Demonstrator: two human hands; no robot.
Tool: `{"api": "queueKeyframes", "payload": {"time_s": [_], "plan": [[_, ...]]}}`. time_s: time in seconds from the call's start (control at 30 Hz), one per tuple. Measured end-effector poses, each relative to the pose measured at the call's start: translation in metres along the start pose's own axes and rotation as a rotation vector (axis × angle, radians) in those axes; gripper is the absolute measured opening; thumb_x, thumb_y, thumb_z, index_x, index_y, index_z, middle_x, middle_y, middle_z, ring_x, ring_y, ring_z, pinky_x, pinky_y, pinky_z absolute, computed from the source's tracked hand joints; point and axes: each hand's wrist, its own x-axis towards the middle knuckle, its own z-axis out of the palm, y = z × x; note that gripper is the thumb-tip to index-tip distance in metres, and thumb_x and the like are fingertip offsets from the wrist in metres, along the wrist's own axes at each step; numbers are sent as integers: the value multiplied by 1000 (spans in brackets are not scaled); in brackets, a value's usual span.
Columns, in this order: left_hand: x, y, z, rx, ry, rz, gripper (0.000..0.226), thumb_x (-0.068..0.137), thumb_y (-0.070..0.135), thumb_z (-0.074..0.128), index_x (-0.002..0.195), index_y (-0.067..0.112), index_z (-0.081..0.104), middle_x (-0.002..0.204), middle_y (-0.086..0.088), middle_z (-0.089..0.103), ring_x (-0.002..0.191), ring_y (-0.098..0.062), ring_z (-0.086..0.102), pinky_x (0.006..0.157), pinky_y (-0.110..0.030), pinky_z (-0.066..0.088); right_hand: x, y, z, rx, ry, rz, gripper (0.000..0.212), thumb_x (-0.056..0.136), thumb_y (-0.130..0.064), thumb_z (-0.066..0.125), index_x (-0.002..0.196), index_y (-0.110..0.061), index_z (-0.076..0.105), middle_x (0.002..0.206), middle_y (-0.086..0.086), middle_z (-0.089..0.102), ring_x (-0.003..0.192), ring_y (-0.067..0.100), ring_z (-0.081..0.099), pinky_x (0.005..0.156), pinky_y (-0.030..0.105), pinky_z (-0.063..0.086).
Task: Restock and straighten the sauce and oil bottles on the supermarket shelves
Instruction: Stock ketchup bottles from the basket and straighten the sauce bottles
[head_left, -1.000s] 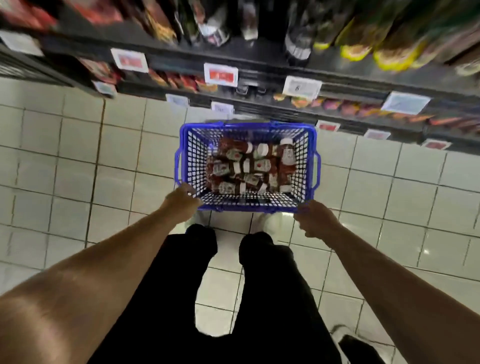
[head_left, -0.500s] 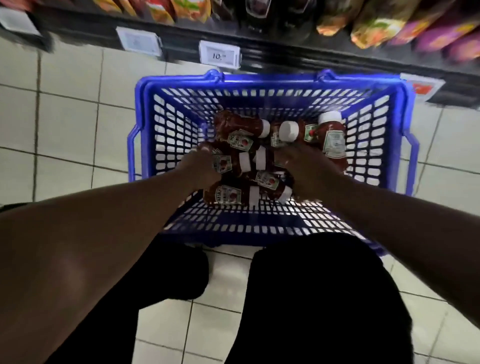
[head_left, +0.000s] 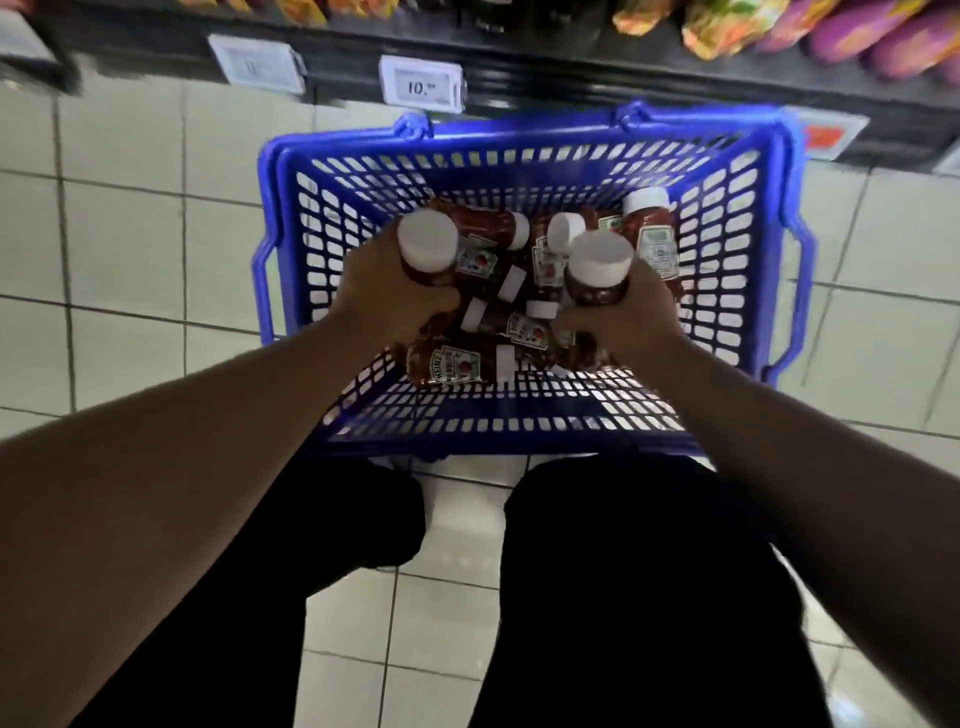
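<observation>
A blue plastic basket (head_left: 291, 218) stands on the tiled floor in front of my knees. Several red ketchup bottles with white caps (head_left: 452, 364) lie jumbled inside it. My left hand (head_left: 379, 296) grips one ketchup bottle (head_left: 428, 249) upright, its white cap pointing at me. My right hand (head_left: 634, 312) grips a second ketchup bottle (head_left: 600, 265) the same way. Both bottles are lifted a little above the pile, still inside the basket's walls.
A dark shelf edge with white price tags (head_left: 422, 83) runs across the top, just behind the basket. Bright snack packets (head_left: 727, 26) lie on the shelf at the upper right. My legs in black trousers (head_left: 623, 597) crouch close to the basket's near side.
A second ago my hands were at the basket's near rim. They reached in among the bottles, and now each holds one bottle raised upright. The view has come closer to the basket.
</observation>
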Motion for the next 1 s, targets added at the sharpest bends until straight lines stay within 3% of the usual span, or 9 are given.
{"api": "queueKeyframes", "payload": {"time_s": [0.07, 0.17, 0.3, 0.4, 0.53, 0.67, 0.83, 0.9, 1.0], "plan": [[-31, 37, -39, -234, 56, -75, 67, 60, 21, 95, 121, 20, 67, 107, 6, 69, 97, -10, 63, 75, -13, 47, -40, -35, -21, 257, 11, 54, 75, 36, -37, 87, 106, -17, 71, 95, -5, 77, 90, 11, 73, 78, 31, 61], [-95, 103, -111, -717, -36, -170, 51, 60, 2, 90, 105, 14, 68, 93, -6, 74, 87, -24, 71, 79, -40, 59, -122, -109, -56, 408, 86, -2, 56, 48, -35, 89, 97, -12, 75, 92, 5, 77, 87, 18, 72, 77, 36, 61], [-186, 212, -225, -1118, -247, -70, 53, 68, -10, 78, 118, 3, 65, 104, -12, 75, 96, -29, 73, 80, -42, 61, -242, -231, -121, 642, 164, -130, 39, 66, -14, 87, 98, -16, 64, 83, 3, 69, 79, 23, 66, 70, 45, 57], [-247, 294, -304, -1367, -356, -13, 57, 70, -5, 77, 126, -1, 65, 101, -13, 76, 93, -23, 74, 76, -28, 60, -322, -322, -173, 795, 151, -227, 58, 74, -9, 79, 125, -14, 52, 88, -1, 68, 79, 24, 65, 64, 36, 54], [-312, 395, -392, -1825, -602, 196, 70, 76, 22, 84, 136, 0, 55, 135, -23, 61, 128, -37, 58, 100, -48, 52, -406, -424, -231, 915, 72, -377, 68, 77, -7, 71, 137, -24, 46, 101, 2, 70, 90, 27, 61, 80, 44, 48], [-353, 473, -458, -1810, -490, 308, 79, 55, 34, 95, 124, 8, 65, 126, -17, 69, 117, -37, 66, 82, -52, 59, -463, -512, -272, 1054, -48, -514, 71, 87, -15, 64, 151, -18, 33, 120, 10, 61, 100, 25, 60, 81, 43, 53], [-386, 536, -527, -1803, -367, 411, 102, 33, 19, 98, 129, 12, 64, 134, -14, 65, 123, -37, 62, 74, -46, 61, -505, -596, -314, 985, -139, -668, 59, 85, -45, 71, 140, -45, 50, 124, 6, 71, 94, 19, 72, 71, 36, 60], [-391, 557, -552, -1853, -426, 548, 87, 41, 12, 95, 124, 5, 67, 133, -20, 65, 122, -43, 62, 78, -50, 60, -515, -628, -325, 900, -125, -703, 42, 91, -47, 67, 132, -41, 59, 117, 6, 73, 91, 25, 71, 70, 36, 59], [-394, 589, -588, -1861, -569, 672, 80, 71, 12, 75, 146, 4, 49, 145, -33, 49, 129, -56, 50, 88, -49, 58, -522, -677, -340, 733, -8, -674, 24, 97, -50, 65, 121, -49, 65, 115, -2, 74, 102, 28, 69, 84, 43, 59]]}}
